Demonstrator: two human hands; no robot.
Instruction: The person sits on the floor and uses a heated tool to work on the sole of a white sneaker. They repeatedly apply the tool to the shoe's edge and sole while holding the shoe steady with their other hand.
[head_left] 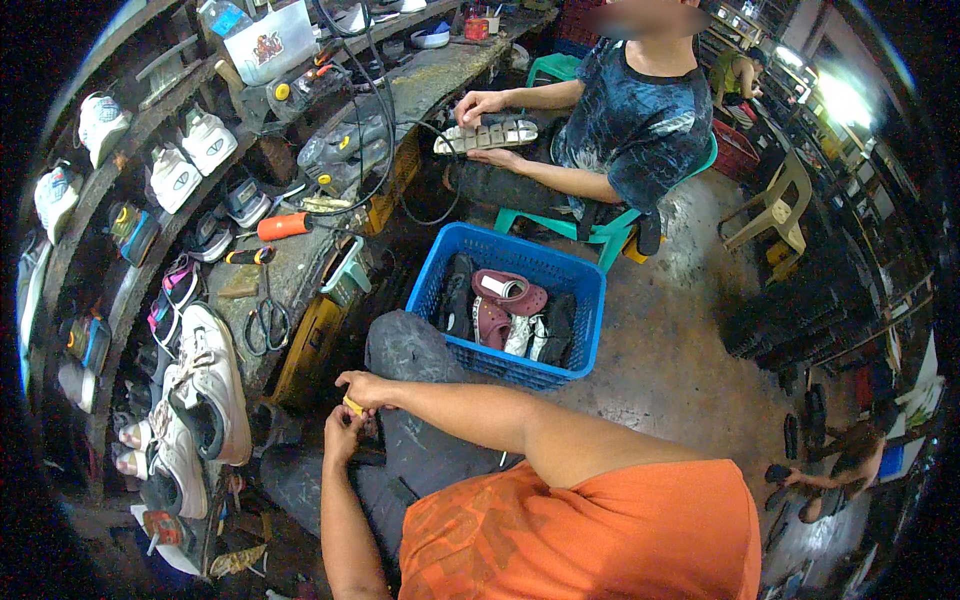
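Yellow material [353,405], near and left of the blue crate [515,368], seems pinched in my right hand [368,389], my left hand [345,435] just below, its grip unclear: close handwork, I judge, calling next for steadiness.

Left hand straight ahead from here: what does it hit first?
The left hand would likely meet the right hand first, with a small yellow piece close between; depth there is unclear.

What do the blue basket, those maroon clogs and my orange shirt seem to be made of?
Blue basket: likely plastic, satin; perforated walls. Maroon clogs: matte foam or rubber, perhaps; smooth, holed uppers. Orange shirt: probably matte fabric, softly creased.
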